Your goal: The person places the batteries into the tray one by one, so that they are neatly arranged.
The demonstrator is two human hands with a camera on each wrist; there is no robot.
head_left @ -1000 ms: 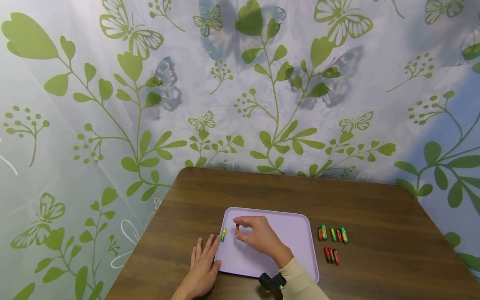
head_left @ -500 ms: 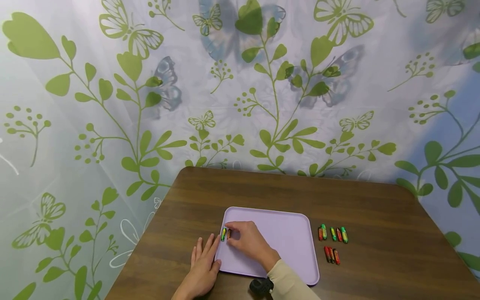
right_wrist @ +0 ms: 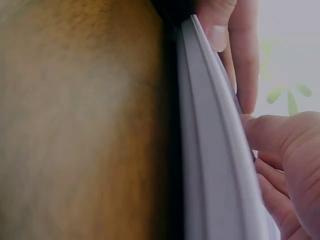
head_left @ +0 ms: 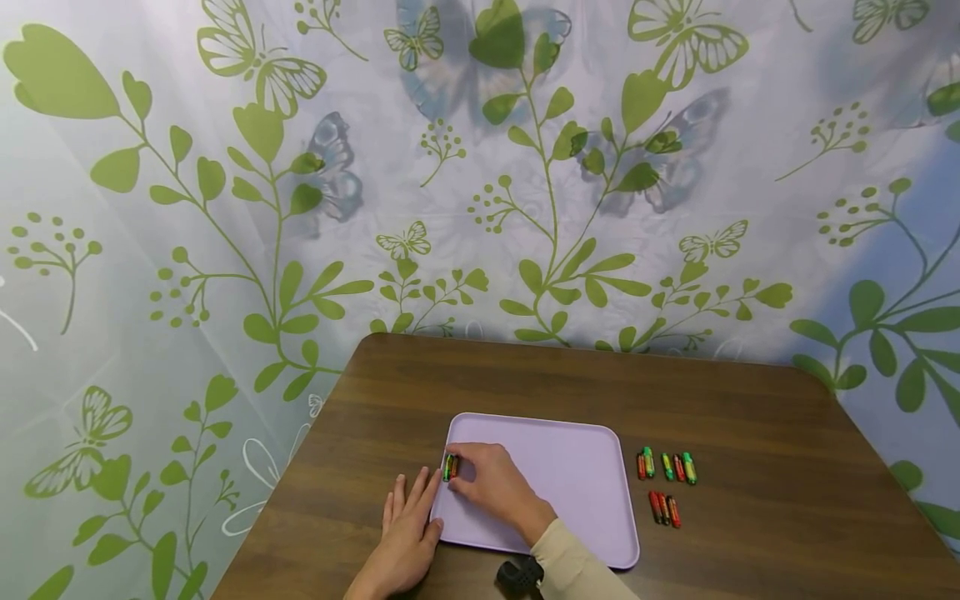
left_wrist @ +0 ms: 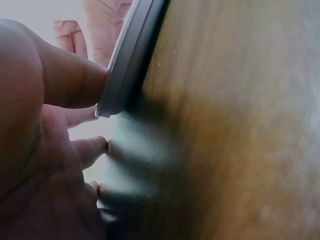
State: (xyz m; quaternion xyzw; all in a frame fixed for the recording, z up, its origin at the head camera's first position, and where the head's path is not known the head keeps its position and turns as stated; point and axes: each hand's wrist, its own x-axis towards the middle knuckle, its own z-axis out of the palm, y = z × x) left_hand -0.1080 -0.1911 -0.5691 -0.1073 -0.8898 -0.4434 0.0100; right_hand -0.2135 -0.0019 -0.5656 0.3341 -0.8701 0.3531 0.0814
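Note:
A pale lilac tray [head_left: 558, 492] lies on the wooden table. Inside its left end, a green battery [head_left: 447, 468] and a dark red-brown battery [head_left: 454, 467] lie side by side. My right hand [head_left: 497, 490] pinches the dark battery between thumb and fingertips, close against the green one. My left hand [head_left: 405, 532] rests beside the tray's left edge with its fingers spread and straight. In the left wrist view its thumb touches the tray rim [left_wrist: 131, 52]. The tray's side hides both batteries in the right wrist view.
Right of the tray, several green and red batteries [head_left: 678, 468] lie in a row on the table [head_left: 787, 467]. Nearer the front are 3 red-and-black batteries [head_left: 663, 508] set close together. A curtain [head_left: 480, 167] with leaves and butterflies hangs behind the table's back edge.
My right hand has moved left over the tray with the dark battery, bringing it down beside the green one. My left hand has stayed in place.

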